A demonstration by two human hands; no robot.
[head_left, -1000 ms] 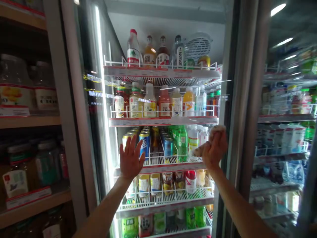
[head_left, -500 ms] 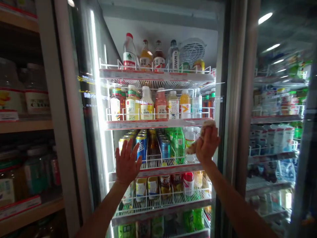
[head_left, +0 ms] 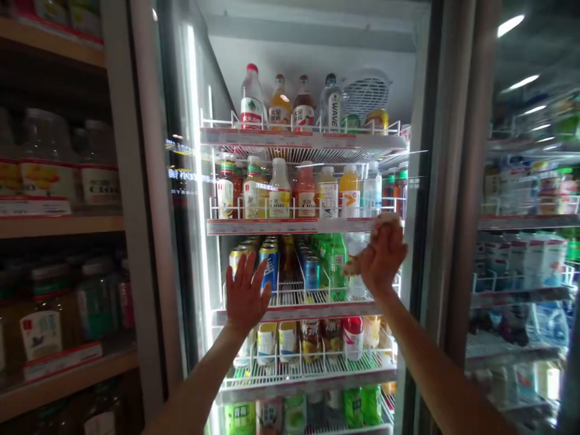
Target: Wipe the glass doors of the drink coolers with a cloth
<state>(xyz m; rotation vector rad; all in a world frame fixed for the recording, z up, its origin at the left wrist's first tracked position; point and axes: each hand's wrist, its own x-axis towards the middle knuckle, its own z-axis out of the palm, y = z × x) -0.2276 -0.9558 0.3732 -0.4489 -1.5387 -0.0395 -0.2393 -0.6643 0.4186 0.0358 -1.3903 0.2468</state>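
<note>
wooden shelf (head_left: 58, 225) | glass jars (head_left: 48, 158) | neighbouring drinks cooler (head_left: 528, 222)

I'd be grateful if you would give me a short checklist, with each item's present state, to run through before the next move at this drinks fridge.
1. Right hand has the tan cloth: ok, it looks bunched under the palm.
2. Left hand is free: ok, open with fingers spread, holding nothing.
3. Both hands are touching the glass door: cannot tell from this view.
4. Glass door is fully shut: cannot tell.
5. Bottles on the shelf above the hands are upright: ok.
6. Cans on the shelf behind the hands are standing in their rows: ok.
</note>
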